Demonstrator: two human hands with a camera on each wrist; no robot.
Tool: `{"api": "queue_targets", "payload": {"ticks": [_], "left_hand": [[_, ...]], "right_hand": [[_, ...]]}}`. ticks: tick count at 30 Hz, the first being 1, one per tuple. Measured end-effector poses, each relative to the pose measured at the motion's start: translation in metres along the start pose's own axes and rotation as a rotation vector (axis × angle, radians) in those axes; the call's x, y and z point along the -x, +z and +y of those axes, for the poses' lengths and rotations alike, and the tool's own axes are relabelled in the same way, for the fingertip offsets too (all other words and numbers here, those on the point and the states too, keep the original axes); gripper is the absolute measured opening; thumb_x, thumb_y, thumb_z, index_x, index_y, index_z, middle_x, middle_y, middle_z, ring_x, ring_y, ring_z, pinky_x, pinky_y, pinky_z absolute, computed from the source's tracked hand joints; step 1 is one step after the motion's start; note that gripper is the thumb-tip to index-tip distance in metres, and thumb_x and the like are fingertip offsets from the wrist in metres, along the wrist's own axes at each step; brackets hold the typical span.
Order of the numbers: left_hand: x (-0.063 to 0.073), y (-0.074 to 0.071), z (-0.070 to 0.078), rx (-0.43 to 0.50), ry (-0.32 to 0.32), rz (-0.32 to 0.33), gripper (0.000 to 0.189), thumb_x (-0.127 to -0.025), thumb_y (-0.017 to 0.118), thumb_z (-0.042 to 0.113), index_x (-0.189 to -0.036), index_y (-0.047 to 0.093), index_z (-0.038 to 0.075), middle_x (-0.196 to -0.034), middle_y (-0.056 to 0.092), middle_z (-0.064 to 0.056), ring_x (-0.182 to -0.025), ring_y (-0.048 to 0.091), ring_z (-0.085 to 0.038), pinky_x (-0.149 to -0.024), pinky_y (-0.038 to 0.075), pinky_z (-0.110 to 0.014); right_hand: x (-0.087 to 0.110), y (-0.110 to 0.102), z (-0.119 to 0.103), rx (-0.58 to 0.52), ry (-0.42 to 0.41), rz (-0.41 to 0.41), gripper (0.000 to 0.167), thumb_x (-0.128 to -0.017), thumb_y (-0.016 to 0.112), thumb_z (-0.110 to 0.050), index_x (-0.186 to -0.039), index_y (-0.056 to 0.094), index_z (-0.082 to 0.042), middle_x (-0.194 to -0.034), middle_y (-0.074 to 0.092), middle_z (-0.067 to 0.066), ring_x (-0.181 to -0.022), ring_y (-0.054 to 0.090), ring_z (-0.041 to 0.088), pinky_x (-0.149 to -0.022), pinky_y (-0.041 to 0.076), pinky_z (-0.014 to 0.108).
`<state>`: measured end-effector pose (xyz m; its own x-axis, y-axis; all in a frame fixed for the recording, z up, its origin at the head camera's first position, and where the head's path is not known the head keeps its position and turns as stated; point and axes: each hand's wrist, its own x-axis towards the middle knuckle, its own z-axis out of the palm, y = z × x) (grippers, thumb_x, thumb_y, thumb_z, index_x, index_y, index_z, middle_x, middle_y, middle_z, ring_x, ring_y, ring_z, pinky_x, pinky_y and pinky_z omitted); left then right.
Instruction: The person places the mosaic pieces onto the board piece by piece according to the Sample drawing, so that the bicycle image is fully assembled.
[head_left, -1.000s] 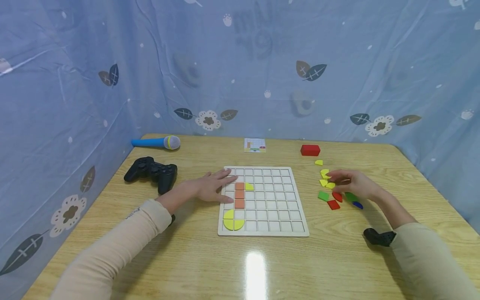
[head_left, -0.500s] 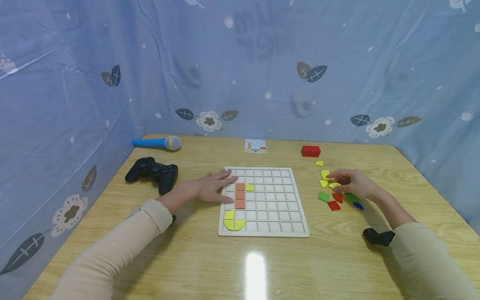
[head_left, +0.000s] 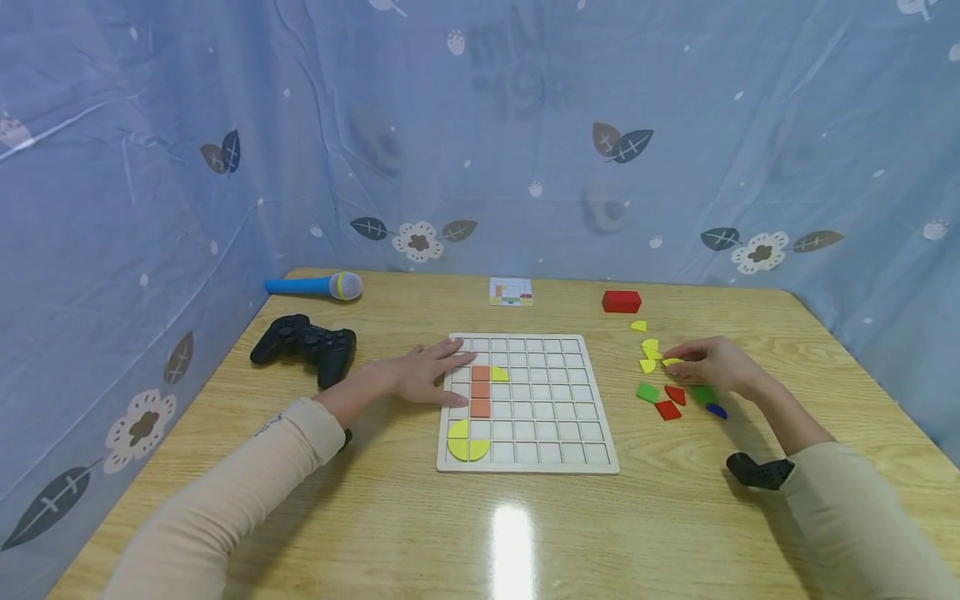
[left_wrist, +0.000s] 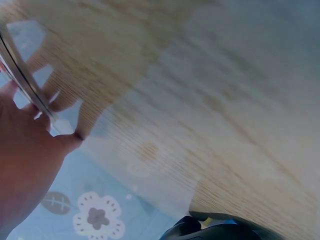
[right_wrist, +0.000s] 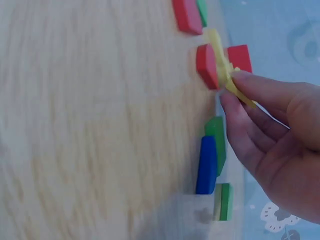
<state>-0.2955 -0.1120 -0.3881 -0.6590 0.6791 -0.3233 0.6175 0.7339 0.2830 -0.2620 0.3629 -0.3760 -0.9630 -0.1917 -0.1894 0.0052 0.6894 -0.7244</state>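
My left hand (head_left: 425,376) rests with spread fingers on the left edge of a white grid board (head_left: 558,410). Orange squares (head_left: 480,390) fill a short column in the board, beside a yellow quarter-circle tile (head_left: 498,374). More yellow tiles (head_left: 459,446) sit in the near left corner. Right of the board, my right hand (head_left: 716,364) pinches a yellow tile (right_wrist: 243,96) between thumb and fingers. Loose yellow tiles (head_left: 648,366), green tiles (head_left: 648,392), red tiles (head_left: 667,410) and a blue tile (head_left: 716,412) lie around that hand. Its fingers partly hide the pinched tile.
Behind the board lies a small pattern card (head_left: 511,292). A red block (head_left: 621,302) stands at the back right. At the left are a black game controller (head_left: 306,342) and a blue toy microphone (head_left: 311,286). A blue patterned curtain (head_left: 480,150) encloses the table's back and sides.
My right hand has taken hold of a yellow tile and drawn it slightly right, away from the other yellow ones. The left hand has stayed in place on the board.
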Motion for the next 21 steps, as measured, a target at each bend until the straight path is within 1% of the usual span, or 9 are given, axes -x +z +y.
{"api": "queue_targets", "payload": {"ticks": [4, 8, 11, 15, 21], "left_hand": [[-0.001, 0.0, -0.001, -0.002, 0.007, 0.001, 0.086, -0.089, 0.048, 0.065, -0.155, 0.01, 0.026, -0.159, -0.002, -0.005, -0.144, -0.007, -0.022, -0.112, 0.002, -0.053], [0.001, -0.001, 0.0, -0.004, 0.001, -0.005, 0.086, -0.089, 0.048, 0.065, -0.155, 0.009, 0.027, -0.159, -0.003, -0.005, -0.144, -0.007, -0.021, -0.112, 0.002, -0.052], [0.001, -0.002, 0.0, 0.001, -0.003, -0.006, 0.086, -0.089, 0.049, 0.065, -0.155, 0.009, 0.027, -0.159, -0.003, -0.004, -0.144, -0.007, -0.021, -0.112, 0.002, -0.052], [0.001, -0.003, 0.001, -0.002, -0.001, -0.008, 0.085, -0.089, 0.048, 0.065, -0.155, 0.009, 0.027, -0.159, -0.002, -0.004, -0.144, -0.007, -0.021, -0.112, 0.003, -0.053], [0.001, -0.003, 0.001, -0.005, -0.001, -0.008, 0.085, -0.09, 0.048, 0.064, -0.155, 0.01, 0.026, -0.159, -0.002, -0.005, -0.144, -0.006, -0.022, -0.112, 0.003, -0.052]], "right_hand": [[0.003, 0.002, -0.008, -0.124, 0.0, -0.048, 0.041, -0.092, 0.065, -0.009, -0.123, 0.052, 0.015, -0.101, 0.061, 0.017, -0.087, 0.067, 0.022, -0.075, 0.055, 0.033], [0.003, 0.007, -0.018, -0.177, -0.005, -0.072, 0.044, -0.091, 0.066, -0.011, -0.122, 0.049, 0.015, -0.103, 0.063, 0.017, -0.089, 0.066, 0.022, -0.078, 0.054, 0.034], [0.002, 0.013, -0.025, -0.172, -0.018, -0.089, 0.048, -0.091, 0.067, -0.015, -0.126, 0.05, 0.014, -0.104, 0.066, 0.017, -0.091, 0.067, 0.023, -0.08, 0.054, 0.034], [0.002, 0.023, -0.034, -0.137, -0.055, -0.111, 0.049, -0.09, 0.069, -0.017, -0.126, 0.053, 0.012, -0.102, 0.068, 0.016, -0.088, 0.067, 0.025, -0.077, 0.054, 0.035], [0.002, 0.039, -0.051, -0.165, -0.109, -0.149, 0.048, -0.087, 0.071, -0.011, -0.125, 0.053, 0.011, -0.099, 0.062, 0.015, -0.086, 0.066, 0.026, -0.076, 0.055, 0.037]]}}
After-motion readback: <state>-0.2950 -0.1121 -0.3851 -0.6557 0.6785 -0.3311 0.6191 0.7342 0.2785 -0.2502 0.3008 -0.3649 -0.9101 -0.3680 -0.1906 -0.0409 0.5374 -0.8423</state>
